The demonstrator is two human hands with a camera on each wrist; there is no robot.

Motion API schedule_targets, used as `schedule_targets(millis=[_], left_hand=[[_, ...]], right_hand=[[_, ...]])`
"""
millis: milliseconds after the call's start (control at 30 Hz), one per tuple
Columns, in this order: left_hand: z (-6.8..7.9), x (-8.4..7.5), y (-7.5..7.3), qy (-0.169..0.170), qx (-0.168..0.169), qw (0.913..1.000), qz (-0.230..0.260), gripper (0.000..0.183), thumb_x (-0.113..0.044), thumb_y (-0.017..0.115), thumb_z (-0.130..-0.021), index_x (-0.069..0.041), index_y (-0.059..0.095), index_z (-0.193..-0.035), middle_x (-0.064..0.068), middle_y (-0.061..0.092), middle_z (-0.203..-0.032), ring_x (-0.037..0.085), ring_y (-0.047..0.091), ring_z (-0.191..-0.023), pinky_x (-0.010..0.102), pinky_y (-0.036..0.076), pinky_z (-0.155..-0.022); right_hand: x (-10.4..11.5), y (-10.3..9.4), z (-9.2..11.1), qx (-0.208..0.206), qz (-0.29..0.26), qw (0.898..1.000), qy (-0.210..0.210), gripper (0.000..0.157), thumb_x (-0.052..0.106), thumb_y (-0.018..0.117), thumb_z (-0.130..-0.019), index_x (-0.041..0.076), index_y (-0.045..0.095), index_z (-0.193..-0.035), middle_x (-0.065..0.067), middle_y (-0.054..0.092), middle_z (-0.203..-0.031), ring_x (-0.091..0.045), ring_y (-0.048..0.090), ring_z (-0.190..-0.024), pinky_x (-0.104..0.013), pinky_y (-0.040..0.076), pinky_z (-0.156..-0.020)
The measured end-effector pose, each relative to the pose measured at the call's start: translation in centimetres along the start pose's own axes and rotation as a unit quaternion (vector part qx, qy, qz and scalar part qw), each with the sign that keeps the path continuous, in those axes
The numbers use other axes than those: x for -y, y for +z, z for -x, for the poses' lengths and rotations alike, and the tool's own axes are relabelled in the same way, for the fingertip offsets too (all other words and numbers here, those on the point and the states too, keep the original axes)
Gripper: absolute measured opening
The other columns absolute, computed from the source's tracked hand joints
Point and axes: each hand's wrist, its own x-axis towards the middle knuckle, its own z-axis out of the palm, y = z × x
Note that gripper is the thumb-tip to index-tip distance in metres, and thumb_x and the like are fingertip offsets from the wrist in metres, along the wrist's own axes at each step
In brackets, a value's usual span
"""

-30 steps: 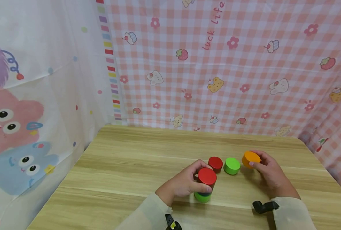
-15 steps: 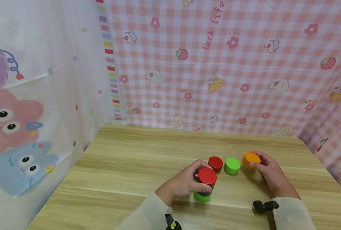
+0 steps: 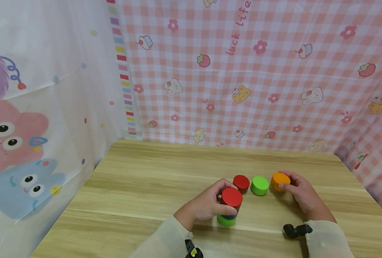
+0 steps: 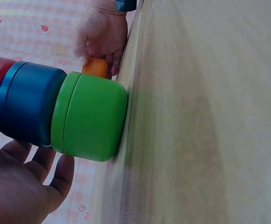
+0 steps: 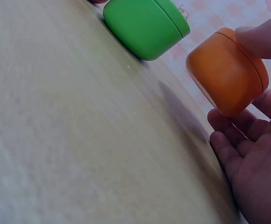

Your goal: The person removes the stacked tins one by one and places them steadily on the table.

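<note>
My left hand (image 3: 207,204) grips a stack of small round lidded containers. The upper one is a red container (image 3: 232,197), under it a dark blue container (image 4: 30,102), and at the bottom a green container (image 4: 91,116) standing on the table. On the right, my right hand (image 3: 303,191) pinches an orange lidded container (image 3: 279,181) between thumb and fingers. The right wrist view has this orange container (image 5: 226,74) tilted and slightly off the tabletop. To its left stands another green container (image 3: 260,186), then another red container (image 3: 241,184) just behind the stack.
The wooden table (image 3: 139,190) reaches back to a pink checked cloth (image 3: 191,71). A white cloth with cartoon figures (image 3: 65,118) hangs along the left side. Black straps with camera mounts (image 3: 296,231) sit at the wrists.
My right hand has moved the orange container slightly down and a little left, nearer the table. The left hand and the stack have stayed in place.
</note>
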Motion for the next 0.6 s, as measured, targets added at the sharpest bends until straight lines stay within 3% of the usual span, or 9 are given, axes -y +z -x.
schedule_targets(millis=[200,433,600], left_hand=[[0.01,-0.15,0.02,-0.003,0.000,1.0000,-0.002,0.050,-0.010,0.083,-0.091,-0.023,0.057,-0.132,-0.006,0.066,-0.124,0.011,0.060,-0.117,0.035,0.047,-0.105],[0.07,-0.31,0.05,-0.007,0.001,1.0000,-0.005,0.051,-0.011,0.083,-0.091,-0.023,0.057,-0.133,-0.006,0.065,-0.126,0.010,0.059,-0.118,0.034,0.047,-0.106],[0.05,-0.13,-0.04,-0.001,0.002,1.0000,-0.004,0.051,-0.011,0.082,-0.091,-0.023,0.057,-0.133,-0.006,0.065,-0.126,0.010,0.059,-0.119,0.035,0.046,-0.106]], right_hand=[[0.13,0.11,-0.07,0.004,0.036,0.999,0.022,0.062,0.016,0.070,-0.101,-0.008,0.044,-0.152,0.018,0.057,-0.128,0.005,0.053,-0.112,-0.008,0.042,-0.093],[0.13,0.20,-0.16,0.002,0.086,0.996,0.032,0.060,0.015,0.069,-0.100,-0.008,0.046,-0.151,-0.022,0.053,-0.148,0.004,0.053,-0.106,-0.009,0.045,-0.088],[0.33,0.24,-0.25,0.006,0.111,0.993,0.040,0.060,0.014,0.069,-0.099,-0.007,0.047,-0.151,-0.026,0.052,-0.148,-0.002,0.054,-0.107,-0.009,0.045,-0.087]])
